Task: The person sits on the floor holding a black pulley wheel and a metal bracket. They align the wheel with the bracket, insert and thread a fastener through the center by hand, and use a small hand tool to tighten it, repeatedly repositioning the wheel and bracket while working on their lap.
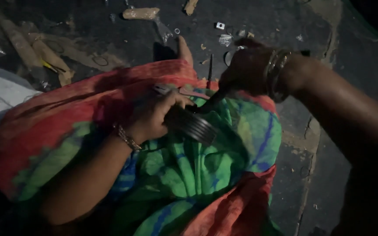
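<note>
Left hand (156, 116): forearm rising from the lower left, wrist bent, fingers curled shut in a firm grip, thumb on top. Right hand (243, 70): forearm entering from the right edge, wrist flexed downward, fingers closed in a grip just above and to the right of the left grip.

The left hand (154, 117) gripped a stack of dark bangles (194, 124) over green-and-red cloth (197, 170). The right hand (243, 70) held a thin dark tool (211, 101) against them.

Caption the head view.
Left hand grips stacked dark ribbed bangles; right hand holds a thin dark tool against them.
</note>
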